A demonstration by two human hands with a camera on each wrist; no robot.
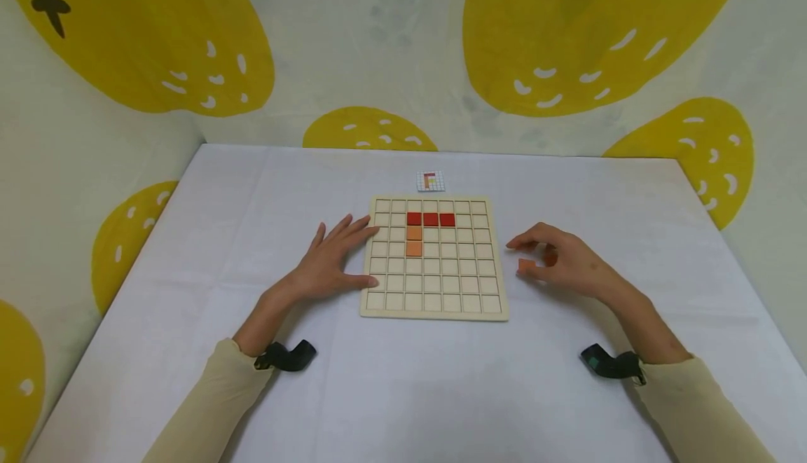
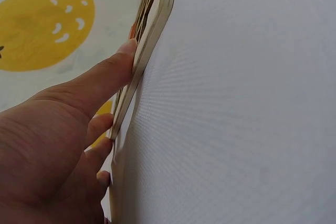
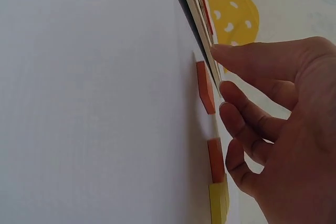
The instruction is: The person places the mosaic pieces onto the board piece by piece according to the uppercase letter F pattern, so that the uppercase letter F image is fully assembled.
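Note:
A square wooden grid board [image 1: 431, 284] lies on the table. Three red tiles [image 1: 431, 220] form a row in it, with two orange tiles [image 1: 413, 241] below the leftmost red one. My left hand [image 1: 328, 263] has its fingers spread, and the thumb and fingertips rest on the board's left edge. To the right of the board, my right hand [image 1: 570, 260] hovers with bent fingers and a gap between thumb and forefinger. Close by its fingertips an orange tile [image 3: 205, 88] lies on the table. Another orange tile [image 3: 216, 160] and a yellow tile [image 3: 218, 203] sit near its other fingers.
A small pattern card [image 1: 431, 181] lies just beyond the board's far edge. White cloth [image 1: 441, 393] covers the table. Behind it stands a backdrop [image 1: 378, 43] with large yellow shapes. Black wrist devices [image 1: 610, 363] are on both arms.

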